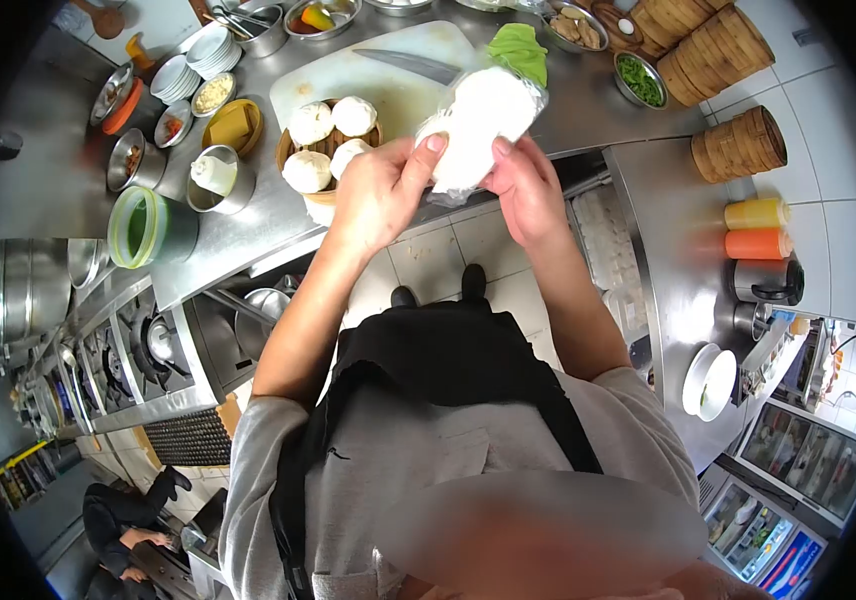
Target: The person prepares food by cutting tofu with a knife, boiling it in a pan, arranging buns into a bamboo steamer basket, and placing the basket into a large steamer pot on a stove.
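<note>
Both my hands hold a white, floppy item in clear plastic (478,120) above the front edge of the steel counter. My left hand (383,190) pinches its left side with thumb and fingers. On the right side, my right hand (526,185) grips the plastic between thumb and fingers. Just left of my left hand stands a round bamboo steamer (286,150) with several white buns (310,124). Behind the plastic lie a white cutting board (333,75), a knife (408,64) and a green leaf (520,54).
Bowls, small dishes (210,50) and a green-filled tub (138,228) line the counter's left. Bamboo steamers (738,145) and a bowl of chopped greens (639,80) stand right. Sauce bottles (758,243) are farther right. Another person (118,515) is at lower left, beyond the stove.
</note>
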A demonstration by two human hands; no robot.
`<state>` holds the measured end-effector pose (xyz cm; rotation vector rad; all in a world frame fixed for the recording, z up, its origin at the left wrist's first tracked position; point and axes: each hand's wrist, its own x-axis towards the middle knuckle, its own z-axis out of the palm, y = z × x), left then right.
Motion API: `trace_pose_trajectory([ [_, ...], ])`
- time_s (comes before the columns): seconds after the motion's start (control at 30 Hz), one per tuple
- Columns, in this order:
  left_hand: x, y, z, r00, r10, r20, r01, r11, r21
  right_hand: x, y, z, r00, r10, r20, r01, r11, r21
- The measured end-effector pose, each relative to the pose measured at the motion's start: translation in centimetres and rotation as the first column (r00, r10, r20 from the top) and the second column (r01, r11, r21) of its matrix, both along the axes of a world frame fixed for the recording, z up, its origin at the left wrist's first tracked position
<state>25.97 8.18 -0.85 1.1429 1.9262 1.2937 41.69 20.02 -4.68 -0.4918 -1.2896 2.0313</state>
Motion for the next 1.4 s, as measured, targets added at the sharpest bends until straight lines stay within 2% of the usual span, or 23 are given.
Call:
trace_pose_trajectory([
  [0.07,-0.5,-0.8,1.0,0.997,-0.043,-0.063,0.032,0.986,-0.162,-0.3,0.4,0.8,1.000,-0.004,-0.028,0.003,0.999,-0.043],
  [0.1,-0.5,-0.8,1.1,0.899,0.096,-0.427,-0.054,0.993,0.109,0.1,1.3,1.1,0.985,0.102,0.139,-0.113,0.991,0.076],
  [0.17,-1.4,-1.5,2.2,0.566,0.170,-0.807,0.139,0.945,0.296,-0.2,2.0,1.6,0.888,0.223,0.402,-0.323,0.925,0.202],
  [0.2,-1.6,-1.8,2.2,0.568,0.169,-0.805,0.134,0.947,0.293,-0.4,2.0,1.9,0.886,0.228,0.404,-0.328,0.924,0.198],
  [0.27,-2.1,-2.1,2.2,0.658,-0.154,-0.737,0.386,0.910,0.155,-0.8,2.3,2.4,0.901,0.358,0.247,-0.400,0.905,0.146],
  [0.3,-2.7,-1.8,1.6,0.706,-0.099,-0.701,0.342,0.915,0.216,-1.1,2.1,2.1,0.944,0.321,0.075,-0.320,0.947,-0.028],
  [0.33,-2.7,-1.8,1.4,0.703,-0.090,-0.705,0.338,0.915,0.220,-0.8,3.1,1.3,0.876,0.473,-0.095,-0.479,0.876,-0.057],
  [0.4,-2.0,-1.5,1.1,0.870,0.164,-0.465,-0.075,0.976,0.205,-1.7,1.6,1.2,0.889,0.455,-0.052,-0.442,0.882,0.163],
  [0.43,-1.7,-1.2,0.5,0.857,0.199,-0.475,-0.076,0.961,0.265,-2.1,-0.8,1.8,0.970,0.211,0.121,-0.233,0.949,0.212],
  [0.53,-0.8,-1.5,0.9,0.956,0.077,-0.281,0.023,0.941,0.337,-3.6,-1.1,1.7,0.996,0.073,0.045,-0.076,0.995,0.070],
  [0.6,-0.8,-1.4,0.7,0.949,0.089,-0.304,0.046,0.911,0.410,-3.7,-0.8,2.1,0.996,0.081,-0.046,-0.083,0.995,-0.052],
  [0.67,-1.0,-1.9,0.7,0.927,0.052,-0.372,0.043,0.969,0.242,-3.9,-1.2,1.2,0.998,0.000,0.064,-0.016,0.970,0.244],
  [0.73,-1.5,-1.7,-0.2,0.880,0.053,-0.472,0.049,0.978,0.201,-4.0,-1.4,1.1,0.998,-0.016,0.066,-0.005,0.950,0.311],
  [0.9,-2.8,-1.3,-0.2,0.677,0.093,-0.730,0.149,0.954,0.259,-3.4,-1.0,1.5,0.958,0.089,0.273,-0.143,0.972,0.185],
  [0.97,-3.1,-1.1,-0.1,0.526,-0.008,-0.850,0.322,0.927,0.191,-3.0,-1.0,2.4,0.926,0.130,0.354,-0.188,0.973,0.134],
  [1.1,-3.9,-0.4,-1.0,0.526,0.053,-0.849,0.285,0.929,0.235,-2.7,-1.2,1.9,0.880,0.238,0.410,-0.269,0.963,0.017],
  [1.17,-4.7,0.0,-2.0,0.656,0.296,-0.695,0.017,0.914,0.405,-2.2,-1.5,2.5,0.902,0.232,0.365,-0.250,0.968,0.004],
  [1.2,-5.2,0.1,-2.1,0.656,0.296,-0.694,0.018,0.914,0.406,-2.1,-1.5,2.7,0.919,0.230,0.320,-0.239,0.971,-0.011],
  [1.23,-5.9,-0.1,-2.2,0.895,0.254,-0.368,-0.101,0.917,0.387,-2.0,-1.2,2.3,0.919,0.229,0.321,-0.238,0.971,-0.009],
  [1.27,-6.3,-0.1,-2.2,0.979,0.204,0.026,-0.201,0.925,0.322,-2.0,-0.9,1.8,0.946,0.197,0.259,-0.211,0.977,0.030],
  [1.3,-6.5,0.1,-2.0,0.966,0.153,0.209,-0.227,0.887,0.401,-2.0,-0.7,1.5,0.967,0.166,0.193,-0.181,0.981,0.067],
  [1.33,-6.3,0.0,-1.8,0.966,0.154,0.206,-0.227,0.887,0.402,-2.0,-0.5,1.5,0.968,0.167,0.190,-0.182,0.981,0.068],
  [1.4,-5.0,-0.5,0.0,0.954,-0.091,0.285,0.002,0.955,0.298,-2.3,-0.6,2.1,0.955,0.206,0.211,-0.232,0.967,0.103],
])
